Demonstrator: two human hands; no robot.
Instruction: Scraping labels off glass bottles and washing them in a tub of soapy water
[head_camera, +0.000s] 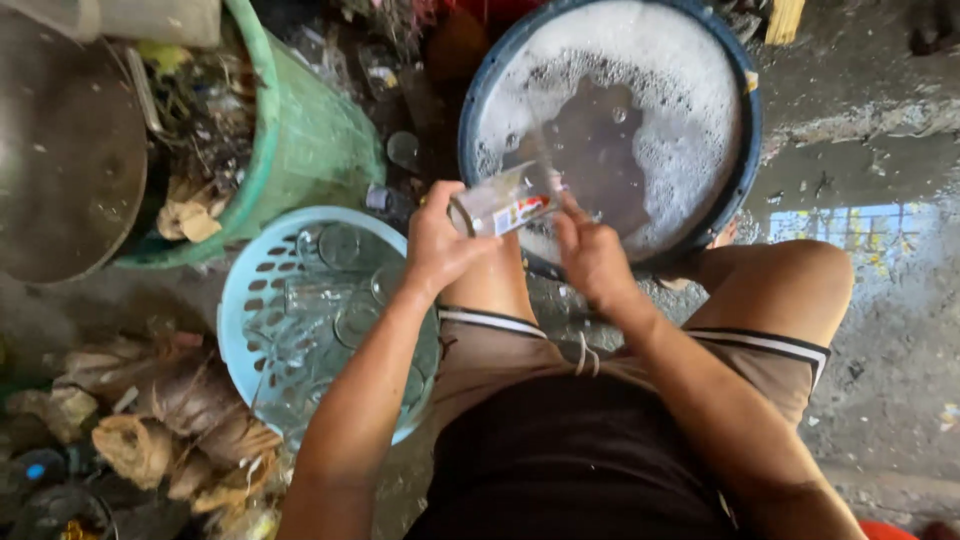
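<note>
A dark basin (745, 150) of foamy water sits just beyond both hands; a pale blue basket (240, 300) of glasses lies beside the left hand (440, 240), which grips a clear glass (505, 203). The right hand (592, 258) pinches its rim.

Soft daylight fills the scene, brightest at the upper right, where the wet concrete floor (880, 230) mirrors a pale patch of sky and the foam in the blue tub (745, 130) glares white. The lower centre sits dark. Wide-angle bending curves the edges, and the glass (505, 205) shows slight motion blur.
</note>
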